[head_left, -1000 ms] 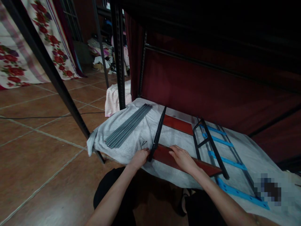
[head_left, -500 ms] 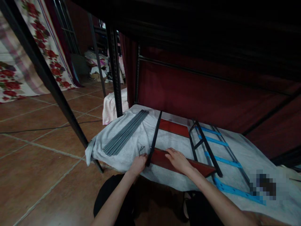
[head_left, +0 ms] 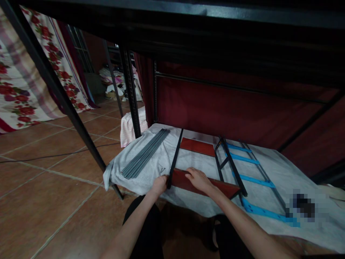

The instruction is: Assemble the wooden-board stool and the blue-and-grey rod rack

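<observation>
A red-brown board [head_left: 223, 187] stands tilted at the cloth's front edge, between black metal bars. My right hand [head_left: 198, 180] lies over its upper edge, fingers bent onto the board. My left hand [head_left: 160, 184] is closed at the near end of the black bar [head_left: 176, 151], against the board's left end; what its fingertips pinch is hidden. Just beyond it lie a few small screws [head_left: 162, 169]. Farther back, a second red-brown board [head_left: 198, 146] spans the same bars. Left of the frame is a bundle of grey metal tubes [head_left: 145, 154].
To the right lies a ladder-like piece with blue crossbars [head_left: 258, 180], beside a blurred-out dark patch. A grey cloth [head_left: 185, 201] covers the low surface. Black posts [head_left: 81, 122] and a dark overhead frame [head_left: 215, 43] surround it, with a maroon curtain [head_left: 229, 108] behind.
The camera view has tilted and shifted slightly, so more of the overhead frame shows. Both hands keep their places on the board and bar, with only slight finger movement.
</observation>
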The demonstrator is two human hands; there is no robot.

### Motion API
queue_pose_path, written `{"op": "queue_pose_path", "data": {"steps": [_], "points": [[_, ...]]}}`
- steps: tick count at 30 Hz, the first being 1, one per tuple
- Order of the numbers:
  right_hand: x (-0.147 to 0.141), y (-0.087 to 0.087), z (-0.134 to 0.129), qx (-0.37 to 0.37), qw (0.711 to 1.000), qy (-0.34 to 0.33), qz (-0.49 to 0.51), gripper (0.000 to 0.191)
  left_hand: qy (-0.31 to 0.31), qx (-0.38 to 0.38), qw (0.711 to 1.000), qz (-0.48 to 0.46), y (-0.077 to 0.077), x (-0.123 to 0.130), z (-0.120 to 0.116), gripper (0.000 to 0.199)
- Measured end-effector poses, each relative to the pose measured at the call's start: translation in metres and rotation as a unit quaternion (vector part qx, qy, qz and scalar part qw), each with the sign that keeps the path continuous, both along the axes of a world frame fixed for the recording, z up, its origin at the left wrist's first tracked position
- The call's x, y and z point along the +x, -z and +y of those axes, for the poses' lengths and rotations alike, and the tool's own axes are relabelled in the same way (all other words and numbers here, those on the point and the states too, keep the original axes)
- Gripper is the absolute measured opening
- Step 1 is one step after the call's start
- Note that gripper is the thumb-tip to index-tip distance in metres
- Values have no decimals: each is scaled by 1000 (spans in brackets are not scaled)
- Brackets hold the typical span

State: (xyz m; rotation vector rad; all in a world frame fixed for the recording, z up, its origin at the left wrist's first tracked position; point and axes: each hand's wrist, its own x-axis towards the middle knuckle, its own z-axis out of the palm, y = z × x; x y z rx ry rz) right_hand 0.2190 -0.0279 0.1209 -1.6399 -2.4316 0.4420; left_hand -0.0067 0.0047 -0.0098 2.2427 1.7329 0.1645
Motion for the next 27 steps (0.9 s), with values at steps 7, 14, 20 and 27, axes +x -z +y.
{"op": "queue_pose_path", "data": {"steps": [7,14,20,27], "points": [[0,-2,1,-1,1000,-5,-3,24,-13,-17,1000,2,-7,-1,-3,24],[1,-3,1,-2,1000,-8,-9,25,-25,-17,999,-9,-8,0,-4,22],[2,-1,0,4,1000,-15,6,23,-29,-21,999,-21,-8,0,0,22],[3,-2,-3,20,999,-35,16,26,-41,-20,997,-64,-10,0,0,20]]}}
